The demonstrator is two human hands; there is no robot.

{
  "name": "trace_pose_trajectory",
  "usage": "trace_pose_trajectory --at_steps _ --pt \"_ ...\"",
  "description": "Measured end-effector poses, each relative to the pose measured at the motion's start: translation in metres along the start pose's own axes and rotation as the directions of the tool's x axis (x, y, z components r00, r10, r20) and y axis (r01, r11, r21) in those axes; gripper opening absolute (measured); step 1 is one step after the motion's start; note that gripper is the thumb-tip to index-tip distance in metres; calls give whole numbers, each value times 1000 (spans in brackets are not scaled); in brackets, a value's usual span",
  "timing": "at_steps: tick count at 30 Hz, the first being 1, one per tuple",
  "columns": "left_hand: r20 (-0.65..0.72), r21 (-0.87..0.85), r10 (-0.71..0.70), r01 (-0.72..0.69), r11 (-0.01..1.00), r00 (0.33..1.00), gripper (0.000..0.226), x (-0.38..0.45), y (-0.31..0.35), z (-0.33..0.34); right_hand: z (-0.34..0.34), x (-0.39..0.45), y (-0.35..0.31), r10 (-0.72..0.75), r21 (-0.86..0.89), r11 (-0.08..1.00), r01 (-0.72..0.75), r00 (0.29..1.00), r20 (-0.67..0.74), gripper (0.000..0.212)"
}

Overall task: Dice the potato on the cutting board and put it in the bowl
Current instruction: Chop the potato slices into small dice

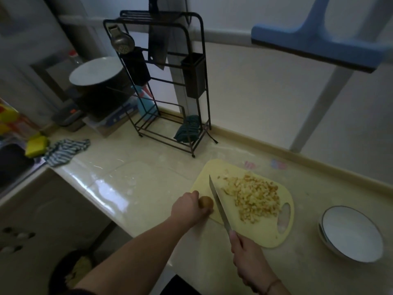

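one white bowl lower right of frame, nothing in it, well apart from yellow cutting board. diced potato heap on board centre. left hand curled round unpeeled potato piece at board's left edge. right hand grips knife, blade pointing toward frame top, just beside piece.

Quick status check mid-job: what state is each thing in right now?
potato piece: uncut, held on the board's left edge
diced potato: piled on the board
cutting board: flat on the counter
knife: beside the potato piece
white bowl: upright, empty
left hand: gripping the potato piece
right hand: gripping the knife
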State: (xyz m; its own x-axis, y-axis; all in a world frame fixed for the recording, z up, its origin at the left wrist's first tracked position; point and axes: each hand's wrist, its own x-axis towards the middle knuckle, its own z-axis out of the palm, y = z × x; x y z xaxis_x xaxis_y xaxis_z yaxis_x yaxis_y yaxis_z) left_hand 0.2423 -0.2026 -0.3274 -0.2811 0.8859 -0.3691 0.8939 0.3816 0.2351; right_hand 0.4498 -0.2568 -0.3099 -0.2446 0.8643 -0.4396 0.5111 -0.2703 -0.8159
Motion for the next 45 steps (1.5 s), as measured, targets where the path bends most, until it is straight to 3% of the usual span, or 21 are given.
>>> trace_pose_trajectory --at_steps 6,10,15,18,22,37,39,42,44,45 --pt "-49 -93 -19 14 996 999 50 10 3 0 3 16 -13 2 -169 986 4 1000 31 49" --pt "-22 -43 51 -52 998 998 50 15 3 -2 3 24 -15 23 -203 979 -13 999 47 48" --pt "-52 112 260 -253 961 964 54 18 -7 -5 -3 26 -13 24 -162 987 -15 998 55 49" --pt "-69 109 458 -450 886 886 41 23 -15 4 -2 26 -13 26 -152 988 -18 998 49 48" --pt "-126 92 547 -539 837 828 35 28 -18 17 -1 25 -12 -20 -151 988 25 999 32 46" --pt "-270 103 550 -544 833 790 46 22 -12 23 -10 45 -2 -82 -99 992 85 996 30 46" --pt "-371 94 561 -571 816 740 42 15 -10 18 -15 44 -6 -112 -103 989 110 994 -13 47" --pt "-608 24 538 -664 747 584 26 -2 -6 5 -27 40 -10 -170 -275 949 156 985 -28 50" --pt "-636 52 602 -752 657 482 17 -15 6 -10 -38 35 -11 -237 -536 826 171 970 -54 50" --pt "-587 84 677 -799 595 443 15 -19 17 -18 -43 33 -11 -284 -654 736 176 957 -61 53"
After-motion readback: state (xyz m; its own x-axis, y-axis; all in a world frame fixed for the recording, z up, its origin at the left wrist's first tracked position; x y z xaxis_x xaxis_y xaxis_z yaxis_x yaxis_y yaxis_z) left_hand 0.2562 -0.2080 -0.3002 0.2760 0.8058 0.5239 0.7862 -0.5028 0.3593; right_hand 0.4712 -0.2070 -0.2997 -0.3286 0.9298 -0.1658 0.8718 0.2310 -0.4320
